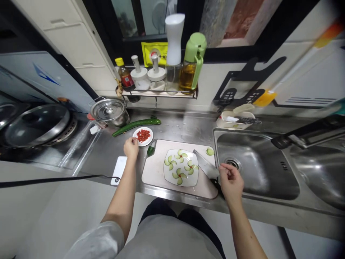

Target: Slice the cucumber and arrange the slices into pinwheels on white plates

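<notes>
My left hand (131, 148) is at the near left rim of a small round white plate (147, 144) that holds chopped red pieces (143, 135), perhaps chili. Its fingers are pinched together; anything between them is too small to see. My right hand (231, 182) hovers by the sink's edge with fingers curled in toward the thumb; whatever it holds, if anything, is hidden. Close to it lies a kitchen knife (205, 164) on the cutting board (154, 171). A square white plate (168, 177) on the board carries several pinwheels of cucumber slices (180, 176) with red centers.
A long cucumber (137, 124) lies behind the small plate, near a steel pot (109, 110). Cucumber end pieces (151, 150) sit on the board. The sink (256, 162) is at right, a lidded pan (37, 124) at left. A phone-like white device (119, 169) trails a black cable.
</notes>
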Motion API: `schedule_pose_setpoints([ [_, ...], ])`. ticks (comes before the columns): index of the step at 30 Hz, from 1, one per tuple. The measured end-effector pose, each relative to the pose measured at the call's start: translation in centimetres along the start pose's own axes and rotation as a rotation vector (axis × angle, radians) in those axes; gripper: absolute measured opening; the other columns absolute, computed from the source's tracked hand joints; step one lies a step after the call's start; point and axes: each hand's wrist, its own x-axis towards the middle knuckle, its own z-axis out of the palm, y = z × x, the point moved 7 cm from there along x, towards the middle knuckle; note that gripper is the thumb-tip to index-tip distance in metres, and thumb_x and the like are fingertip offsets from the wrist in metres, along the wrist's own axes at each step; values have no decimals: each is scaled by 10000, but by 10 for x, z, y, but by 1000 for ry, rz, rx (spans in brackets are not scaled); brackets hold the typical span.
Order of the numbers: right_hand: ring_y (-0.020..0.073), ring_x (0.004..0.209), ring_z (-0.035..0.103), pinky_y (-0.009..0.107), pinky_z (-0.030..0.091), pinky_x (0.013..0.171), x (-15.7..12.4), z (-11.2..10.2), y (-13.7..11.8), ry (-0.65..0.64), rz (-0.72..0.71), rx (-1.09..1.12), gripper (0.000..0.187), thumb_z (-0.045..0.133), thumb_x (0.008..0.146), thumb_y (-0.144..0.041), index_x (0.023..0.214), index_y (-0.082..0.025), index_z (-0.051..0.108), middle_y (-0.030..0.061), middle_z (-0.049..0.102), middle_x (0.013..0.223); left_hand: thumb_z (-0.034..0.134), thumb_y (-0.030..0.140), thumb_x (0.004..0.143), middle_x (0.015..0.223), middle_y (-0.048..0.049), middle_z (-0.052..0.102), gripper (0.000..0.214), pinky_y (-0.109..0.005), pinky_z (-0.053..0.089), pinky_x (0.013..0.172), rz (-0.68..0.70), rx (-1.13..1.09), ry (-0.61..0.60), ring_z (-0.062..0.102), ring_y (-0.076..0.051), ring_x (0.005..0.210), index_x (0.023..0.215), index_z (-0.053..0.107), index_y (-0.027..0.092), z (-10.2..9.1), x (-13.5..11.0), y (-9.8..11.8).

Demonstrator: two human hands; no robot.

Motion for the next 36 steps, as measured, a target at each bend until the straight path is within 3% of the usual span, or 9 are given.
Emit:
schedule_pose_setpoints([
  [5,85,462,331,228,275,443,1,0,-2,-12,-22,-52,337,612,752,-450,900,-147,628,-67,387,532,507,292,856,1062,-86,651,249,-324,446,823,-19,46,-121,610,-230,965,1039,672,259,31,16,9],
  [12,87,462,334,228,282,444,-3,-4,5,-39,-4,-67,359,610,752,-469,914,-148,628,-69,387,532,478,262,857,1124,-103,618,309,-321,454,813,24,112,-178,608,-219,957,1097,673,265,49,31,17],
  [21,95,468,348,234,302,457,-6,-1,9,-83,-8,-115,342,594,766,-459,924,-157,631,-66,389,532,523,273,825,1079,-127,637,241,-308,457,753,71,166,-200,622,-223,915,982,700,227,50,40,21],
  [27,101,480,365,238,316,473,-8,7,8,-130,-14,-157,350,584,778,-470,932,-161,640,-62,391,543,560,296,807,1024,-116,671,175,-316,459,748,-36,36,-164,638,-223,884,883,690,208,38,37,18],
  [32,98,486,360,231,302,471,-9,18,10,-167,2,-122,322,580,785,-451,918,-161,628,-68,376,543,588,323,767,876,-67,692,252,-259,473,696,-154,-459,-111,628,-158,764,930,665,148,32,12,25],
  [34,100,491,358,231,307,475,-8,26,7,-188,1,-99,306,579,781,-450,891,-168,620,-68,376,543,597,331,747,859,-58,688,277,-249,478,694,-112,-649,-141,619,-145,760,929,658,132,33,-14,41],
  [36,102,499,360,230,309,480,-9,36,0,-219,-4,-86,285,575,785,-446,875,-178,613,-64,387,550,626,351,722,850,-48,688,262,-249,480,693,-55,-785,-252,611,-140,759,885,657,149,35,-52,61],
])
